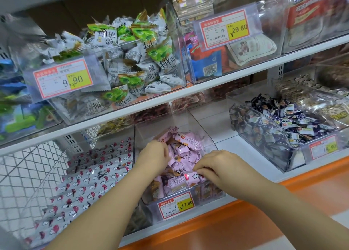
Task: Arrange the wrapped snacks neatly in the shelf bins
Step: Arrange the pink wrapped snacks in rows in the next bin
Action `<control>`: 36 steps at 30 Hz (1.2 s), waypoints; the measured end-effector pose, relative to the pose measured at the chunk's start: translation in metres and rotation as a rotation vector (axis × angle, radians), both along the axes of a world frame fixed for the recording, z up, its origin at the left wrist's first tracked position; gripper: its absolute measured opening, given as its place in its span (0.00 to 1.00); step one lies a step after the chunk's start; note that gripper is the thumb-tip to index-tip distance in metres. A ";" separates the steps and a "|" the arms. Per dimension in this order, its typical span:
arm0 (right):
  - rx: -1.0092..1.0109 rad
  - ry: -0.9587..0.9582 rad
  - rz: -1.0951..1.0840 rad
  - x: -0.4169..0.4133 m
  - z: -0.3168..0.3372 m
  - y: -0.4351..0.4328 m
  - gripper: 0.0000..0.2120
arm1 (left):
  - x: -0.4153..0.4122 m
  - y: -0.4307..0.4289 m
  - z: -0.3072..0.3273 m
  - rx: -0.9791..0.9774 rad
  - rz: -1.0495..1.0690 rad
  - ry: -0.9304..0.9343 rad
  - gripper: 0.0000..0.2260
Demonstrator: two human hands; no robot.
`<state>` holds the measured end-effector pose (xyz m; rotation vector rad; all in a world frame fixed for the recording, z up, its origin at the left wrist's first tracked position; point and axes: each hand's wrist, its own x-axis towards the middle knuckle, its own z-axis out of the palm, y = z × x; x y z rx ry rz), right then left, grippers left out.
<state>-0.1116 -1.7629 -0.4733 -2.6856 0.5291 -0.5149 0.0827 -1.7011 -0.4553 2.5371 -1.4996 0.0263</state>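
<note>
The lower shelf (245, 149) carries a row of clear bins, and the work is in the middle bin (206, 142), the one with the 17.80 tag (176, 205) on its front wall. The pink snacks (186, 151) fill it from front to back: a jumbled heap at the rear, with wrappers pointing every way, and a flatter row against the front wall whose long axes run roughly across the bin, left to right. Both hands are inside, apart, with the heap between and beyond them. The right hand (219, 164) is nearer the front row and pinches the top edge of one packet (188, 177) that lies crosswise there, so that row looks like its job. The left hand (154, 154) reaches deeper along the left side, fingers curled into the heap. Its fingertips are buried among the wrappers, so I cannot tell whether it holds one or only pushes. The coming move probably turns on bringing rear packets round to match the crosswise front row. The bin's floor and the lower layers are hidden under the pile, glare blurs the front wall, and the forearms cover its left front corner. The striped packets (90, 174) next door on the left already lie in tidy rows.
</note>
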 end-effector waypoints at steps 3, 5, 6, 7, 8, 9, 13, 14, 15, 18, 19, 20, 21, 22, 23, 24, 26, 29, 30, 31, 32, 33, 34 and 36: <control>0.004 -0.002 -0.002 0.000 0.000 0.000 0.13 | -0.003 0.025 0.016 -0.136 -0.042 0.093 0.08; 0.001 -0.007 -0.001 0.001 0.000 0.001 0.13 | -0.004 0.043 0.026 -0.217 -0.020 0.289 0.08; 0.002 -0.010 -0.004 0.000 -0.001 0.000 0.13 | -0.005 0.049 0.031 -0.272 0.006 0.460 0.09; 0.006 -0.015 -0.009 -0.001 -0.001 0.000 0.12 | -0.008 0.053 0.036 -0.332 0.037 0.663 0.09; 0.011 -0.021 -0.012 -0.001 -0.002 0.000 0.12 | -0.010 0.058 0.040 -0.387 0.070 0.871 0.09; 0.016 -0.027 -0.016 0.000 -0.002 0.000 0.11 | -0.013 0.062 0.044 -0.425 0.110 1.058 0.09; 0.018 -0.035 -0.025 0.000 -0.003 0.003 0.10 | -0.013 0.072 0.052 -0.533 0.219 1.546 0.13; 0.014 -0.034 -0.027 0.000 -0.002 0.004 0.10 | -0.012 0.072 0.052 -0.536 0.238 1.594 0.13; 0.011 -0.032 -0.027 0.000 -0.002 0.004 0.10 | -0.011 0.072 0.051 -0.538 0.258 1.623 0.14; 0.018 -0.022 -0.029 0.001 0.000 0.004 0.11 | -0.007 0.069 0.046 -0.517 0.267 1.653 0.07; 0.022 -0.021 -0.028 0.000 0.000 0.005 0.11 | -0.008 0.067 0.045 -0.501 0.263 1.664 0.04; 0.027 -0.016 -0.026 0.000 0.001 0.005 0.11 | -0.008 0.065 0.042 -0.489 0.257 1.666 0.05; 0.029 -0.006 -0.027 0.000 0.001 0.005 0.11 | -0.009 0.064 0.041 -0.483 0.257 1.666 0.08; 0.029 0.009 -0.030 -0.001 0.002 0.006 0.11 | -0.008 0.063 0.040 -0.481 0.258 1.668 0.10; 0.026 0.023 -0.035 -0.001 0.003 0.006 0.11 | -0.010 0.062 0.040 -0.480 0.248 1.685 0.09; 0.022 0.033 -0.040 -0.001 0.003 0.007 0.12 | -0.009 0.060 0.039 -0.482 0.239 1.709 0.07; 0.016 0.048 -0.047 -0.001 0.003 0.009 0.12 | -0.010 0.058 0.041 -0.495 0.231 1.754 0.06; 0.007 0.055 -0.061 -0.001 0.004 0.011 0.12 | -0.008 0.057 0.042 -0.508 0.260 1.780 0.12; 0.008 0.052 -0.063 -0.001 0.004 0.011 0.12 | -0.008 0.057 0.042 -0.513 0.270 1.790 0.12; 0.007 0.049 -0.065 -0.001 0.003 0.012 0.12 | -0.009 0.058 0.043 -0.513 0.277 1.798 0.12; 0.005 0.050 -0.068 -0.001 0.003 0.012 0.11 | -0.010 0.058 0.043 -0.514 0.282 1.805 0.12; 0.001 0.053 -0.071 -0.001 0.003 0.012 0.11 | -0.010 0.059 0.043 -0.516 0.285 1.812 0.12; -0.003 0.054 -0.073 -0.001 0.002 0.012 0.11 | -0.010 0.060 0.042 -0.518 0.285 1.824 0.13; -0.004 0.055 -0.072 0.000 0.002 0.012 0.11 | -0.011 0.062 0.040 -0.512 0.286 1.852 0.14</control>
